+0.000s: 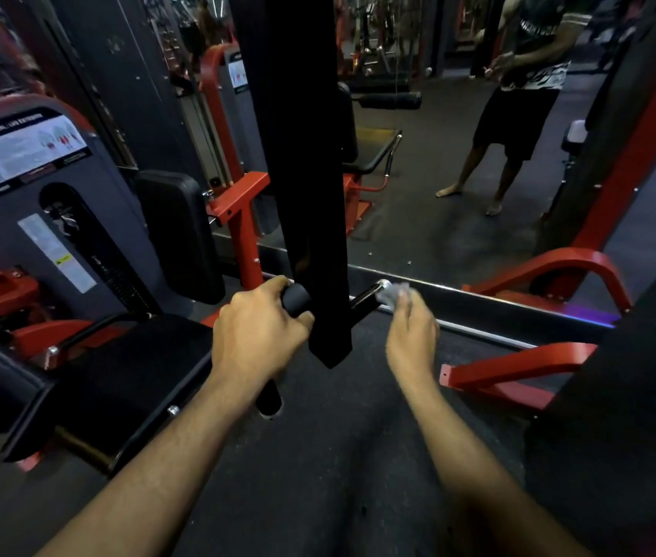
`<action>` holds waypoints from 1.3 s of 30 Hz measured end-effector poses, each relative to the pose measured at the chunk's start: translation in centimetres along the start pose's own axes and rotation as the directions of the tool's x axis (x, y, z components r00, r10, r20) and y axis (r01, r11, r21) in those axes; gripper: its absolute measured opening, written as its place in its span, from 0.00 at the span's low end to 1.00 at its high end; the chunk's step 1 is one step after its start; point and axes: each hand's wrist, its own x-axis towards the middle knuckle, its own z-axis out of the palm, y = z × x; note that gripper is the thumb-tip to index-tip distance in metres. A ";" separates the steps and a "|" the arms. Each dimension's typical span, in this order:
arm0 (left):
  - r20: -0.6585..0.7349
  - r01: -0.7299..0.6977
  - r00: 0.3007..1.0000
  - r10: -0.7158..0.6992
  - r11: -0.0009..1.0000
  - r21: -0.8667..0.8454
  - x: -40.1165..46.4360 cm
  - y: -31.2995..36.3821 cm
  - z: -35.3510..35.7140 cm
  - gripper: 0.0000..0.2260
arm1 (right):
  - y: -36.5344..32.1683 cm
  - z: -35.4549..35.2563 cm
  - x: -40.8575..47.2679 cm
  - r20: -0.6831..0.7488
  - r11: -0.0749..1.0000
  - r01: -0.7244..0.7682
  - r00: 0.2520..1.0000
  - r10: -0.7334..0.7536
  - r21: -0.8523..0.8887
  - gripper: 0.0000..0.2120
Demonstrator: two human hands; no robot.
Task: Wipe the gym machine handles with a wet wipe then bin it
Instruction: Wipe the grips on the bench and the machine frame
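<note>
gym mirror behind; placard text blurred, right hand holds wipe.

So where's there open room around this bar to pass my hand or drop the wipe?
Bare floor lies between both forearms, under the hanging black pad. The black seat left of the left hand is bare too. It is crowded at the bar: the right hand holds the wipe there.
</note>
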 end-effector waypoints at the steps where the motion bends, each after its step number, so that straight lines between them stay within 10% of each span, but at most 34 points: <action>1: 0.000 0.000 1.000 0.000 1.000 0.002 -0.1 0.0 0.0 0.09 | 0.2 0.3 1.5 0.024 0.982 0.152 0.988 -0.150 -0.114 0.19; 4: -0.002 -0.005 1.000 0.005 1.000 0.020 -0.2 0.1 -0.2 0.09 | 1.8 2.0 4.7 0.286 0.816 0.471 0.876 -0.389 -0.335 0.19; 10: 0.027 -0.073 0.997 0.075 0.995 -0.073 0.0 -0.8 -0.1 0.12 | 2.0 2.4 2.2 0.504 0.810 0.553 0.765 -0.402 -0.194 0.17; 17: 0.100 -0.110 0.975 0.200 0.818 -0.564 -0.5 -4.5 1.0 0.15 | -1.9 -0.3 -3.9 0.176 0.987 -0.003 0.984 -0.026 0.163 0.18; 24: 0.210 0.098 0.946 0.246 0.400 -0.911 -3.7 -7.0 3.6 0.20 | -7.1 -3.1 -9.8 0.106 0.933 -0.180 0.982 0.154 0.311 0.16; 29: 0.333 0.221 0.886 0.324 0.337 -0.915 -6.7 -9.7 6.0 0.44 | -11.9 -5.4 -12.2 0.118 0.972 0.234 0.965 -0.234 0.011 0.20; 39: 0.532 0.480 0.739 0.415 0.230 -0.847 -9.1 -8.8 5.1 0.31 | -14.6 -3.9 -13.0 0.103 0.662 0.454 0.861 -0.498 -0.597 0.16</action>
